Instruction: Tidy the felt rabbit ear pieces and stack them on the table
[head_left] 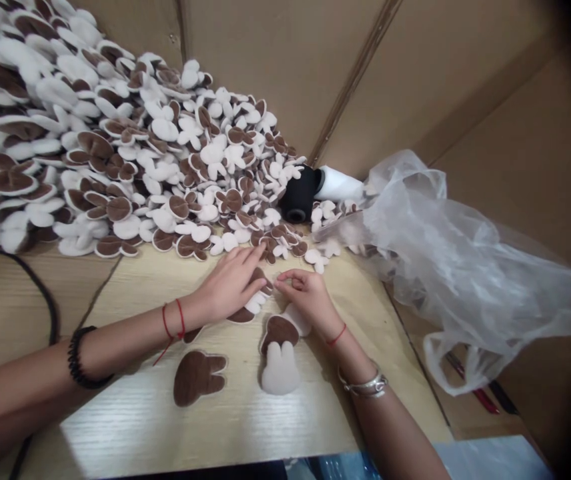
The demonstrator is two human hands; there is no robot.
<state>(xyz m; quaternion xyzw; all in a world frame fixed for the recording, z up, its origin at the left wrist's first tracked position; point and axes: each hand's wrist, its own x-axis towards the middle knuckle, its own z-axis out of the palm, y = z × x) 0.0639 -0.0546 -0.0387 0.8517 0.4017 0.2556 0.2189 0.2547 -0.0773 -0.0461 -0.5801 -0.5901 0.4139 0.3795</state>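
Note:
My left hand [230,283] is stretched out with its fingers extended, palm down over several brown and white rabbit-shaped fabric pieces. Its fingertips reach the front edge of the big pile, and its thumb lies over a brown piece [264,285]. Thumb and forefinger of my right hand [308,297] are pinched together beside that piece's edge; what they grip, if anything, is too small to tell. Nearer to me, a white rabbit-shaped piece [280,370] overlaps a brown one [279,331]. A single brown rabbit-shaped piece [198,379] lies to their left.
A large heap of rabbit-shaped pieces [160,160] fills the back left of the wooden table [135,420]. Black thread spool [298,193] and white spool [340,183] lie at its right end. A clear plastic bag [445,247] covers the right side. Brown cardboard [275,60] stands behind.

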